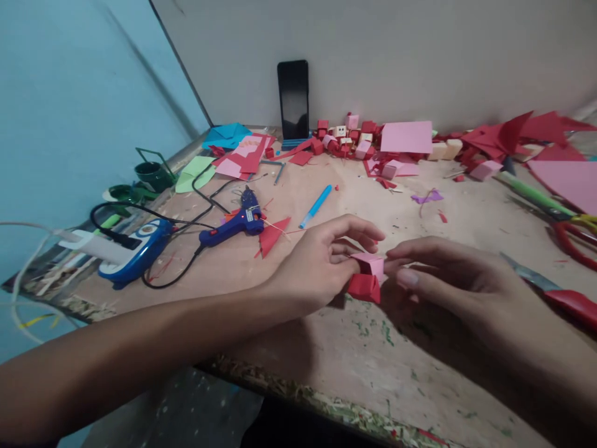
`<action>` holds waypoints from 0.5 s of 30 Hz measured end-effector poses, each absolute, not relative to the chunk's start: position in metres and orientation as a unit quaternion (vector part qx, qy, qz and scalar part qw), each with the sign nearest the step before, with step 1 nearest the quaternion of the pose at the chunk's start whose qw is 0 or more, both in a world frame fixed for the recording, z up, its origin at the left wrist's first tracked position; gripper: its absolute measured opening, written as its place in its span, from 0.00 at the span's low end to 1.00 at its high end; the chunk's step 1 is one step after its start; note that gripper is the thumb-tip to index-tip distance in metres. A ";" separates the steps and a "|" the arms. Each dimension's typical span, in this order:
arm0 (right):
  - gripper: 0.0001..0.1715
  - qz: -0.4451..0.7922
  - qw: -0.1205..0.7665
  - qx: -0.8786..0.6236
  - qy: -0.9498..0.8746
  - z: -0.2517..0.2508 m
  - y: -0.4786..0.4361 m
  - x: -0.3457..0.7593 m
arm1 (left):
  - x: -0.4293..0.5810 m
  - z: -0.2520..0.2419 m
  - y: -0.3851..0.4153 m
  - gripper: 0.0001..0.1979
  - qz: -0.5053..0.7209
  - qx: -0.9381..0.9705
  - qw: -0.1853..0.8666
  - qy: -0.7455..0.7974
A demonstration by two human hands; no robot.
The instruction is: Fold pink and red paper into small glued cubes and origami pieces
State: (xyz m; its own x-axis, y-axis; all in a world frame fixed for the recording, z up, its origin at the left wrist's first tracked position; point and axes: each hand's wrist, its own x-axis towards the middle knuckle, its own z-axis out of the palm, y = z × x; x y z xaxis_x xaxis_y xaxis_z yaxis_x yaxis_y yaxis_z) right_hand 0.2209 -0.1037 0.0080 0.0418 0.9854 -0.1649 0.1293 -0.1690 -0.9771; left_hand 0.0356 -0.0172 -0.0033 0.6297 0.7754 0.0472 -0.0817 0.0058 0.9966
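A small folded paper piece with a pink box-like top and a red part below [365,287] is held low over the table in front of me. My left hand [329,258] pinches it from the left, its thumb hidden behind the paper. Just right of the piece is my right hand [459,274], palm turned inward, thumb and fingers curved but apart. Its fingertips come close to the pink edge; whether they touch it I cannot tell.
Left lie a blue glue gun [233,225] and a blue-white power strip [135,255] with cables. A blue pen [316,206] lies ahead. A phone [293,99] leans on the wall beside several paper cubes [354,140]. Right are red-handled scissors [576,239] and a red-handled cutting tool [569,305].
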 end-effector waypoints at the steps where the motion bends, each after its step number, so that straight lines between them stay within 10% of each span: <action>1: 0.18 0.517 0.423 -0.575 -0.472 0.007 -0.103 0.220 | 0.036 -0.002 -0.018 0.13 0.329 0.624 0.651 0.280; 7: 0.24 0.477 0.410 -0.565 -0.533 -0.002 -0.106 0.213 | 0.038 -0.002 -0.019 0.15 0.319 0.623 0.657 0.280; 15: 0.08 0.314 0.398 -0.538 -0.674 0.002 -0.110 0.211 | 0.034 0.003 -0.022 0.14 0.268 0.665 0.648 0.256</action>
State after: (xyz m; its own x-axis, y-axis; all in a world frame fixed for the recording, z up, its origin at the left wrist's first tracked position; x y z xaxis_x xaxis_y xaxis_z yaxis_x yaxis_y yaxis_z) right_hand 0.2115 -0.1098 0.0023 -0.1046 0.9746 0.1982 0.4760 0.2240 -0.8504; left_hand 0.0341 -0.0225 0.0025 0.7250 0.6884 0.0243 -0.0062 -0.0287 0.9996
